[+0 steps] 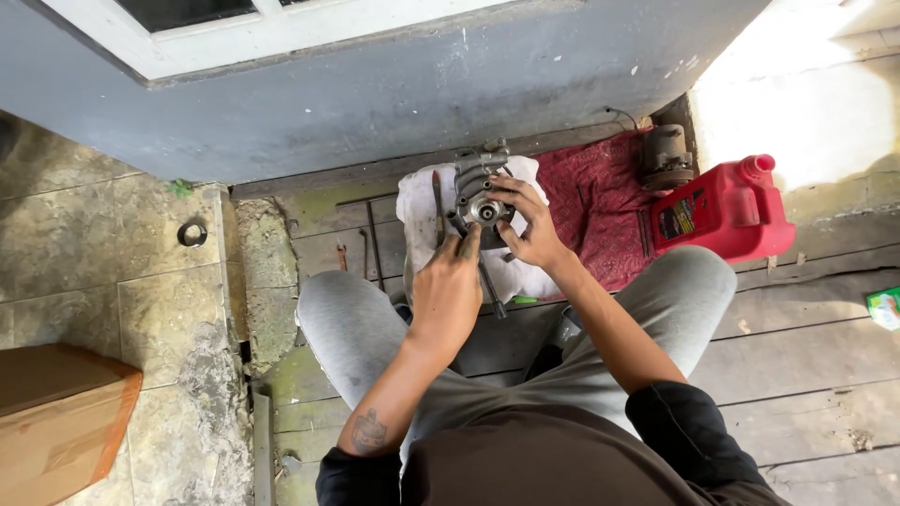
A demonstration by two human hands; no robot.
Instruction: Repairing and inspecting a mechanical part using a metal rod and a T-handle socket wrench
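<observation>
A grey metal engine part (476, 184) with a round bearing in its middle lies on a white cloth (415, 203) on the floor between my knees. My right hand (528, 220) grips its right side, fingers curled over the casting. My left hand (447, 286) rests at its lower edge, with the index finger pressed onto the metal. A long flat tool (437, 201) lies on the cloth to the left of the part. A dark-handled tool (491, 286) pokes out below my hands.
A red plastic jug (720, 211) stands to the right on a dark red cloth (605, 201), with a round metal part (667, 156) behind it. A metal ring (192, 233) lies on the tiles at left. A cardboard box (56, 412) sits at bottom left.
</observation>
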